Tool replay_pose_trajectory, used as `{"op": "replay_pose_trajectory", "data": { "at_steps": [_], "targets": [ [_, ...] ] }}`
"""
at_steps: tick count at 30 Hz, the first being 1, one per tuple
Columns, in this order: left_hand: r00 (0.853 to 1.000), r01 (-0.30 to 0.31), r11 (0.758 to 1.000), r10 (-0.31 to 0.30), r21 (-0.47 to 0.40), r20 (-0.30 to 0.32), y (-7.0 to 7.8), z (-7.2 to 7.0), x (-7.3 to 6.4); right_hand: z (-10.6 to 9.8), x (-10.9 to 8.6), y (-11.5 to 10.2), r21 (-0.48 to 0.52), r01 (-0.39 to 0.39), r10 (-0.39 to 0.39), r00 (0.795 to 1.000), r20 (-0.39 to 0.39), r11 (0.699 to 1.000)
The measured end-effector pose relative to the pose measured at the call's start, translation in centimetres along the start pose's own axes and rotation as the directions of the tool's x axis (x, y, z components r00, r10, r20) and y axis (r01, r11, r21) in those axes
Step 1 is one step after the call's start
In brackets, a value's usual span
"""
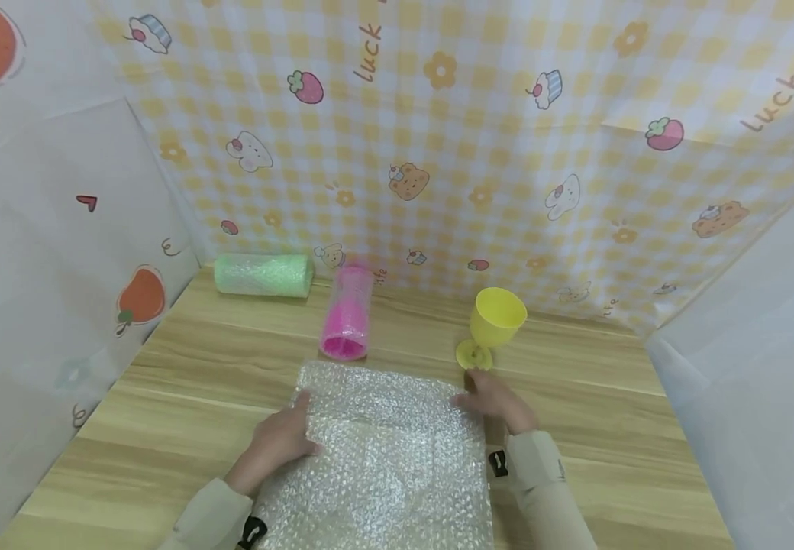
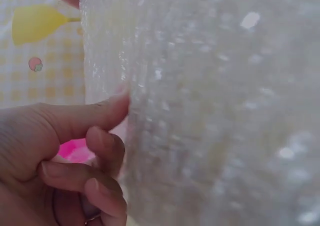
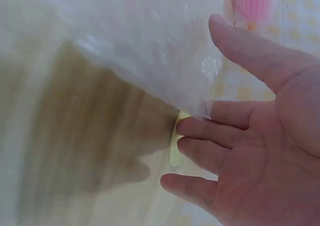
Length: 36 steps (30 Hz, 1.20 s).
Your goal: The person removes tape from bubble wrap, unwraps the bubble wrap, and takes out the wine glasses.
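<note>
A clear sheet of bubble wrap spreads in front of me, raised off the table at its right corner. My left hand holds its left edge; in the left wrist view the thumb meets that edge and the other fingers are curled. At the far right corner, my right hand touches the sheet, its fingers straight and spread in the right wrist view. Just beyond that hand stands a yellow plastic goblet on a round foot. The goblet's foot shows partly behind the right fingers.
A pink cup wrapped in bubble wrap lies at the back, left of centre. Farther left lies a green bubble-wrapped roll shape. A checked cloth backdrop rises behind the wooden table, with white sheets on both sides.
</note>
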<state>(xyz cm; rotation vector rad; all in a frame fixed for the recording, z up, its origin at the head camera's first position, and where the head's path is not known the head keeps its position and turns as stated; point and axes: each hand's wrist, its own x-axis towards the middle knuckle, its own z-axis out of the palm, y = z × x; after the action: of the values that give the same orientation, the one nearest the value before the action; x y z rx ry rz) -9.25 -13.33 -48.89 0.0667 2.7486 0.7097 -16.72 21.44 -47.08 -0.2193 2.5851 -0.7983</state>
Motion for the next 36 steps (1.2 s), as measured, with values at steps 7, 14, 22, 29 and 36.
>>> {"op": "replay_pose_trajectory", "data": {
  "at_steps": [7, 14, 22, 29, 36],
  "targets": [
    [1.000, 0.005, 1.000, -0.005, 0.015, -0.021, -0.3, -0.1, -0.2, -1.5, 1.6, -0.1, 0.002, -0.058, 0.057, 0.994, 0.090, 0.998],
    [1.000, 0.021, 1.000, -0.022, -0.016, -0.008, -0.3, -0.2, -0.4, -2.3, 2.9, 0.0, -0.004, -0.102, 0.102, 0.987, 0.120, 0.995],
    [1.000, 0.031, 0.999, -0.030, -0.034, 0.007, -0.6, -0.1, -0.5, -2.7, 4.2, 0.8, -0.061, -0.108, 0.115, 0.985, 0.128, 0.992],
    [1.000, 0.019, 0.999, -0.019, -0.031, -0.002, -0.7, 0.0, -0.6, -3.3, 4.1, 1.7, 0.036, -0.072, 0.067, 0.989, 0.133, 0.997],
    [1.000, 0.023, 0.999, -0.023, -0.034, -0.004, -0.6, 0.1, -0.7, -1.0, 1.1, -0.3, 0.086, 0.059, -0.065, 0.996, 0.067, 0.995]
  ]
}}
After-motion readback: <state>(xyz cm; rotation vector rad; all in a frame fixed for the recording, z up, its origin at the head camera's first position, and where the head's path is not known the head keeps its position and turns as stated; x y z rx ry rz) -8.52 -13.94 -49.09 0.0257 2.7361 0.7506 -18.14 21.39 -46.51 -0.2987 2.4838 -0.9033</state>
